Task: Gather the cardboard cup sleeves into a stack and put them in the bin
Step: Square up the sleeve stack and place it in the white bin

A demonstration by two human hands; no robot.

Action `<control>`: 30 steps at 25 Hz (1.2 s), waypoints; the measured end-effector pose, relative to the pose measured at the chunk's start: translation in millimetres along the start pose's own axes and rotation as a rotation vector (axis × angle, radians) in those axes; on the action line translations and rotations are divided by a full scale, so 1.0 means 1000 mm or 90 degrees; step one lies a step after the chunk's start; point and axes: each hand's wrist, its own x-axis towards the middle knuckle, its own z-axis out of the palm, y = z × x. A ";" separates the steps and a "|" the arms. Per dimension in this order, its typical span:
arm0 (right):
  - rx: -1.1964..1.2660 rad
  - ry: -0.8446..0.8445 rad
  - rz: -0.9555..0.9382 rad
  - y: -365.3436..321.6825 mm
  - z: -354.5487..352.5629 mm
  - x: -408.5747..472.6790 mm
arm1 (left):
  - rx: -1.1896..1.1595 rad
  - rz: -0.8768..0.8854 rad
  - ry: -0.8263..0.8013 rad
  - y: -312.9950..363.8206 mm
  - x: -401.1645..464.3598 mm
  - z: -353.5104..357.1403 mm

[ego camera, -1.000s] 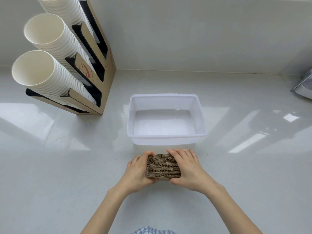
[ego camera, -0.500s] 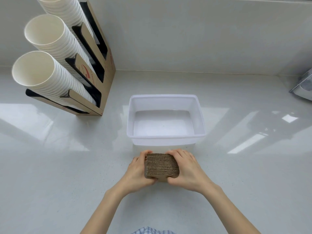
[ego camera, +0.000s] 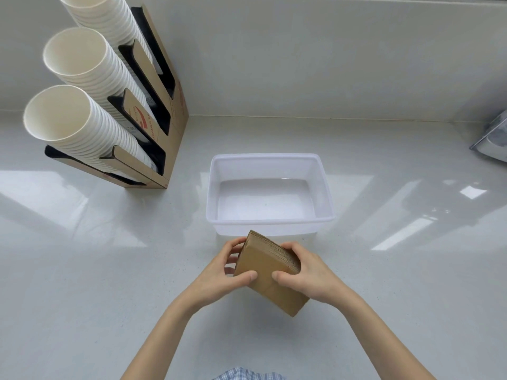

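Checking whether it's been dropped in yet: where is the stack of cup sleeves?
Not in yet: the stack of sleeves is held between the left hand and right hand, tilted, just in front of the bin.

sleeves [ego camera: 270, 272]: matt brown cardboard, showing ribbed edges
bin [ego camera: 270, 220]: translucent white plastic, smooth
counter [ego camera: 96, 270]: glossy pale surface, reflecting light
cups [ego camera: 82, 127]: white paper
cup holder [ego camera: 175, 127]: brown cardboard

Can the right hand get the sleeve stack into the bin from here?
Probably yes. The right hand and left hand grip the sleeve stack just in front of the bin, whose open top holds nothing, with nothing between them.
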 end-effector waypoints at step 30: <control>0.323 -0.087 0.012 -0.073 -0.044 0.062 | -0.025 0.027 0.137 0.091 0.045 -0.069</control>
